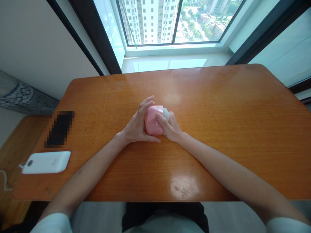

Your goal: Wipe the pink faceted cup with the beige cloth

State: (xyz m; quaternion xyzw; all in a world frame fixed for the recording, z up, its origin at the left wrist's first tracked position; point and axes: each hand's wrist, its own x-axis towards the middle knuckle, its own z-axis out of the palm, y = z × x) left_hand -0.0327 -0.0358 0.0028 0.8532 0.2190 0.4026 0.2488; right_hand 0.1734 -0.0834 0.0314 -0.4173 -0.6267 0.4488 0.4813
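Reddish-brown polished wood makes up the wide table with rounded corners point(230, 113) before me; its grain runs side to side, and pale glare lies near the front edge and beyond my hands. Mid-table I find the glossy pink faceted object point(151, 124), with a grey rounded piece of rough texture point(166, 113) at its right side. Whether it bears on the wood or is held just above, I cannot tell.

My right hand point(173, 127) grasps it, thumb pressed on the pink face, fingers curled around the grey side. My left hand point(136, 126) is curved about the left side, fingers along the far edge, thumb extended along the near one; whether it grips, I cannot tell.

At the table's left end lie a white flat device with rounded corners point(47, 162), a cord at its outer end, and, just beyond, a dark oblong item point(59, 129) obscured by coarse blocks. Past that end stands grey-blue patterned fabric point(26, 94) against a plain white wall point(48, 38).

Ahead, a shiny pale sill point(170, 63) fronts a dark-framed glass window point(175, 22), showing a pale high-rise and greenery far below. Under the front edge, the grey floor point(102, 215) is visible.
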